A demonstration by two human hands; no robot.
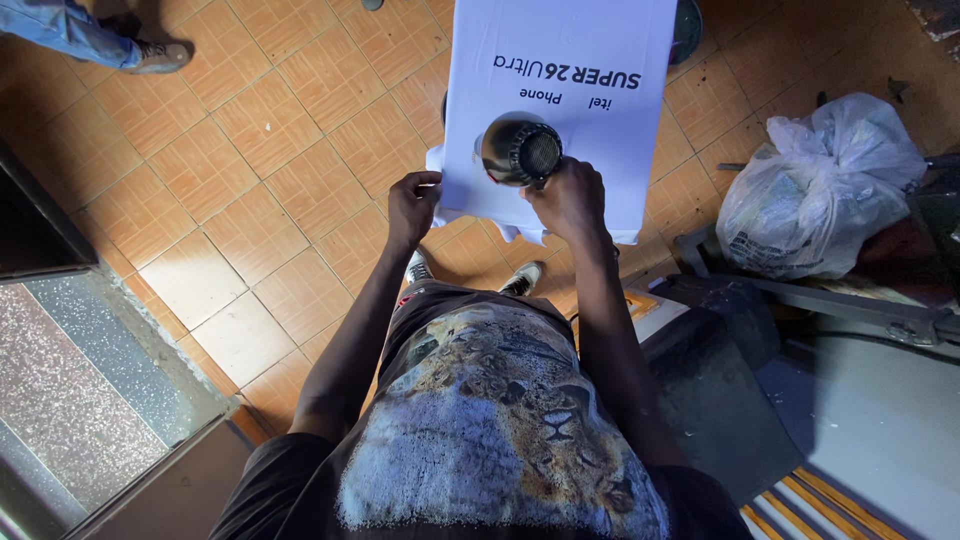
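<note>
I look straight down over a white shirt (560, 110) stretched flat above the tiled floor (250, 150). Dark printed lettering runs across its upper middle, upside down from where I stand. My left hand (412, 205) pinches the shirt's lower left edge, fingers curled tight on the cloth. My right hand (572, 200) is wrapped around the handle of a dark hair dryer (520, 150), whose round grilled back end faces the camera; the dryer sits over the shirt's lower middle, just below the print.

To the right, a bulging white plastic bag (815, 185) with faint dark print rests on the floor, well apart from the shirt. Below it lie a dark metal frame (850, 300) and a grey mat (720, 400); yellow stripes (810, 505) show at the bottom right. At the left is a speckled stone step (70, 400). In the top left corner another person's shoe (155, 57) and jeans leg (60, 25) stand on the tiles. My own shoes (520, 280) peek out under the shirt's hem.
</note>
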